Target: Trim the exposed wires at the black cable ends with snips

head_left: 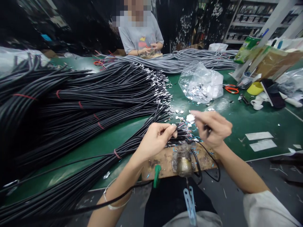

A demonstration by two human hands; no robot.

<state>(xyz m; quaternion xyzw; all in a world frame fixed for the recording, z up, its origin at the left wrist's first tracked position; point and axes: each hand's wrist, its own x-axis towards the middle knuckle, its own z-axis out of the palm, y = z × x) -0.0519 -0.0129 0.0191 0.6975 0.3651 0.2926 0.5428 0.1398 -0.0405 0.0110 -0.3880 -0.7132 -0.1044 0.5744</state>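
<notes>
Left hand (157, 138): pinched, contents unclear | right hand (214, 127): blurred, grip can't be told | risk: sweeping fingers could snag loose wires (188, 135)

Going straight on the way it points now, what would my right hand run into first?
Probably the white-tipped ends of the black cables, to the left of the right hand. Small white scraps lie nearer; the hand may pass above them, but its height is unclear.
</notes>
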